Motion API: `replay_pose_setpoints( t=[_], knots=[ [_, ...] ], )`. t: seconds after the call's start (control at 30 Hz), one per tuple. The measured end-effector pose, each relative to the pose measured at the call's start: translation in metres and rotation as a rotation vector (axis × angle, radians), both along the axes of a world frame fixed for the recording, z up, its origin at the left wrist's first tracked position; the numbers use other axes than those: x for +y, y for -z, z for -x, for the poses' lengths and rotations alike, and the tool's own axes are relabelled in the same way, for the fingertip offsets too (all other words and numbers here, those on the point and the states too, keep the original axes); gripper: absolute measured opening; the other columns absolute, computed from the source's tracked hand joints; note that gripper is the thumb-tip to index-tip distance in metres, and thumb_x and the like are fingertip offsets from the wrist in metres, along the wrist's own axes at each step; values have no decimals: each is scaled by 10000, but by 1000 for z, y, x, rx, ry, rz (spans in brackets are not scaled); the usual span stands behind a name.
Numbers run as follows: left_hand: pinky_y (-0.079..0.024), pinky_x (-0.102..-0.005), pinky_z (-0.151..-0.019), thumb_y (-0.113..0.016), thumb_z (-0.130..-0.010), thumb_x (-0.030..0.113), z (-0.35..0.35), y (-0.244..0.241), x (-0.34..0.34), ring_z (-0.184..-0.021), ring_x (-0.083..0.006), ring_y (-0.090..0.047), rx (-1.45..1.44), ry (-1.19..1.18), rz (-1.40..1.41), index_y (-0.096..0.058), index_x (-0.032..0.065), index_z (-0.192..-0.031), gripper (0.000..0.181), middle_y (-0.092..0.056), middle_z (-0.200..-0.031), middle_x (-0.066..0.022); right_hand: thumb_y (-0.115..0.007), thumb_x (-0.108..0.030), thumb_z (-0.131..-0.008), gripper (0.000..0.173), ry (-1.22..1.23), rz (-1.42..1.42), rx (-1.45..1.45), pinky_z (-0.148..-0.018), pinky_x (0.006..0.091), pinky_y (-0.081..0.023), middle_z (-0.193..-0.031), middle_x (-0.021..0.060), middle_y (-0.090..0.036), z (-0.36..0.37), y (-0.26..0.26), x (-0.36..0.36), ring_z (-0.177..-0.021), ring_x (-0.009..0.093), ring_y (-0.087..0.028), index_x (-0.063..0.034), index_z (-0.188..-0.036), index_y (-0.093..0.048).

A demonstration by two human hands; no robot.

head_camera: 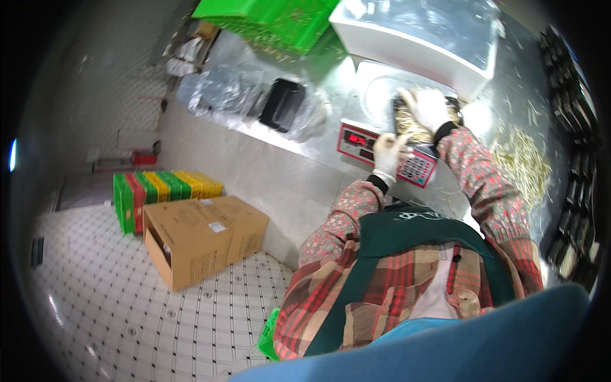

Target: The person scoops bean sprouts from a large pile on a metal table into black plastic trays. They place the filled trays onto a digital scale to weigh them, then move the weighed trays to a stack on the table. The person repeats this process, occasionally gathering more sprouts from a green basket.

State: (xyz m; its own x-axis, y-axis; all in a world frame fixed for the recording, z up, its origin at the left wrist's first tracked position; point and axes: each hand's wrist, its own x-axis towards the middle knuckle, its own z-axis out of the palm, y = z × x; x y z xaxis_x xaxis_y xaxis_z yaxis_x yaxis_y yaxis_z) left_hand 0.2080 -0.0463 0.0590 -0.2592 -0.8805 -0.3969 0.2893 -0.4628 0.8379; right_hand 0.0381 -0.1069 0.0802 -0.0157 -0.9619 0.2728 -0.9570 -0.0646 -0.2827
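Observation:
A black plastic tray (399, 125) filled with pale sprouts (414, 128) rests on the platform of a digital scale (426, 167) with a red-rimmed keypad and a lit red display. My right hand (428, 109), in a white glove, lies over the sprouts in the tray; its fingertips are hard to make out in the glare. My left hand (390, 152), gloved too, is at the tray's near left corner above the scale's panel, its fingers partly spread. Whether it pinches a few sprouts cannot be told. A loose heap of sprouts (522, 164) lies right of the scale.
A white foam box (410, 45) and a green crate (272, 24) stand at the back. Empty black trays (282, 105) and clear plastic bags (226, 90) lie left of the scale. Packed trays (575, 176) line the right edge. Cardboard boxes (205, 238) and coloured crates (167, 185) stand on the floor.

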Motion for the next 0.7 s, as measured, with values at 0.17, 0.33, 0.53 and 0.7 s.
replay_pose_setpoints(
  t=[0.17, 0.33, 0.53, 0.7],
  knots=[
    [-504, -275, -565, -696, -863, 209, -79, 38, -60, -649, -177, -601, -564, 157, 422, -572, 55, -863, 198, -616, -833, -75, -433, -408, -964, 383, 236, -52, -556, -794, 368, -483, -834, 127, -677, 6, -2, -11, -853, 296, -646, -135, -970, -701],
    [-411, -437, -911, -654, -824, 335, -190, -8, -165, -981, -330, -533, -1400, -387, 1165, -603, 41, -993, 343, -573, -1077, -143, -511, -266, -977, 334, 126, 232, -1141, -927, 281, -412, -1048, 70, -652, 40, -13, 8, -1006, 145, -570, 15, -1106, -637],
    [-455, -432, -930, -598, -835, 395, -282, 21, -203, -1026, -335, -619, -1753, 206, 607, -681, 121, -1084, 379, -671, -1047, -163, -549, -274, -962, 305, 161, 266, -1104, -779, 238, -443, -945, 21, -666, 121, -26, 45, -839, 95, -581, -10, -1071, -660],
    [-494, -370, -815, -760, -737, 358, -254, -9, -197, -834, -307, -666, -1669, 36, 491, -704, 57, -919, 356, -700, -881, -138, -584, -296, -945, 312, 256, 97, -1107, -731, 218, -446, -897, 1, -665, 166, -9, 77, -804, 61, -572, -22, -1071, -662]
  ],
)
